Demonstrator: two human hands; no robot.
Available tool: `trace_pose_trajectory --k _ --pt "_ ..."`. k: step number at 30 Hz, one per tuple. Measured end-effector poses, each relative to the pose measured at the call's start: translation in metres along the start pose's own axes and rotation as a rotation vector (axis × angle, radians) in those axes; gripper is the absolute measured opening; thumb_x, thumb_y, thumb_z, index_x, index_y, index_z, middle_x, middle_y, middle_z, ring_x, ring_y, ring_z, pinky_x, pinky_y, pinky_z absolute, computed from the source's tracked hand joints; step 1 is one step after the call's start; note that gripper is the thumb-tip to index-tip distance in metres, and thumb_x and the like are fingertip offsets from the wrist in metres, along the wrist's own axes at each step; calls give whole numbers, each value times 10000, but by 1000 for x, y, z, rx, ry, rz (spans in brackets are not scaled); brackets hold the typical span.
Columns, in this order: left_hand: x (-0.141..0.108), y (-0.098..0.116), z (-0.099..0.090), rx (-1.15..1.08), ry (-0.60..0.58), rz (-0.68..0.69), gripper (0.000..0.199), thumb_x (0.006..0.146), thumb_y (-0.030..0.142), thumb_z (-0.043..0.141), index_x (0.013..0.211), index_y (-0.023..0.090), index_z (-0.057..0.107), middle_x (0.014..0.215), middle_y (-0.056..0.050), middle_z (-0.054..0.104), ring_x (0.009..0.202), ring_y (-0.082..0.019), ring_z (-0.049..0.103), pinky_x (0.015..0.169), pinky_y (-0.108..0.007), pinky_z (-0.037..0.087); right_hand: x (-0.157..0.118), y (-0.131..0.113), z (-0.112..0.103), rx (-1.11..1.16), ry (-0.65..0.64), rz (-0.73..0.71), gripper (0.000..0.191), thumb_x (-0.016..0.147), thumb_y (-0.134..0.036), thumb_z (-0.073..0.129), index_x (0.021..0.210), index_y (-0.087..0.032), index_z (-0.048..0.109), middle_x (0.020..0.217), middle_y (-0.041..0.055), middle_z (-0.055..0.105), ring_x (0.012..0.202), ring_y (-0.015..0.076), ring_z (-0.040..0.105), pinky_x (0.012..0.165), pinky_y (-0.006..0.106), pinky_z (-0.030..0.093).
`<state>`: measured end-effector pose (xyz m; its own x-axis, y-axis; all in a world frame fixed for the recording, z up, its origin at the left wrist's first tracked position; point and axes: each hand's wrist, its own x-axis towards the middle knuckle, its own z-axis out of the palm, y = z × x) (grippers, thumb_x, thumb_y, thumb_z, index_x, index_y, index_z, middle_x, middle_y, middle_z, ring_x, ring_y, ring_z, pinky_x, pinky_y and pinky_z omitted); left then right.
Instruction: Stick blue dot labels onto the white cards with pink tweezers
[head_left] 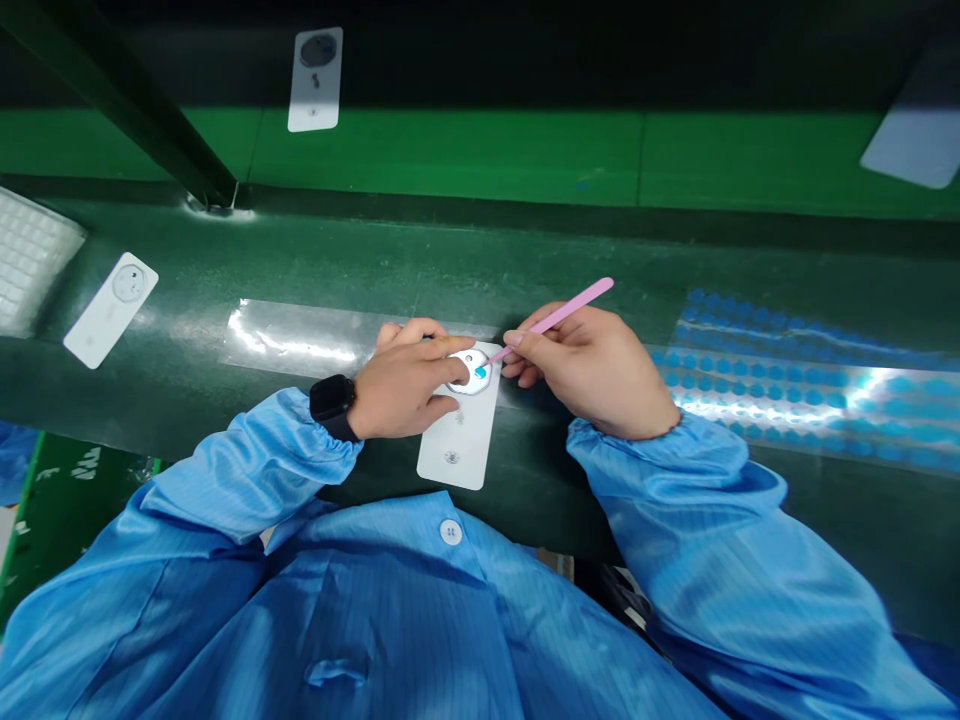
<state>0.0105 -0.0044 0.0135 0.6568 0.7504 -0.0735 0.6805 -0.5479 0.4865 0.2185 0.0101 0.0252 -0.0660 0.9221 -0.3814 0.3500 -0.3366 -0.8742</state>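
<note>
Right hand [592, 365] pinches a pink stick [574, 304], tip by a blue dot [481, 373]; left hand [401, 388] is spread over the white card [461, 455] on the counter [544, 480], probably to steady it. Blue-dot sheet [757, 390] sits off right, seemingly for easy reach.

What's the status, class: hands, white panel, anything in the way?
Left hand on white panel. Right hand gripping slim pink tool, tip near blue dot. Left hand partly covering panel's round disc.
</note>
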Motion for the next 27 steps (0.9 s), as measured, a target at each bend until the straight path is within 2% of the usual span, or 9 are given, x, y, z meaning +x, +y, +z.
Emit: trace_pose_trajectory --k 8,17,27 --pt "-1 0 0 24 -4 10 155 817 279 656 965 239 678 1394 -34 563 1205 -300 437 892 -468 308 0 -1 0 -61 3 5 163 860 -202 692 712 -163 635 627 54 675 531 165 636 466 242 513" --pt "-2 -1 7 111 74 74 286 817 265 562 1073 249 687 1350 -57 578 1173 -307 434 845 -459 314 -1 5 1 -74 22 -99 204 834 -301 724 715 -167 625 613 43 669 512 157 635 440 227 510" --pt "-2 1 10 164 88 87 343 800 289 567 1122 297 686 1333 -51 565 1160 -314 416 844 -471 308 -8 15 2 -99 50 -223 207 839 -366 682 754 -191 611 650 47 683 529 185 642 489 286 524"
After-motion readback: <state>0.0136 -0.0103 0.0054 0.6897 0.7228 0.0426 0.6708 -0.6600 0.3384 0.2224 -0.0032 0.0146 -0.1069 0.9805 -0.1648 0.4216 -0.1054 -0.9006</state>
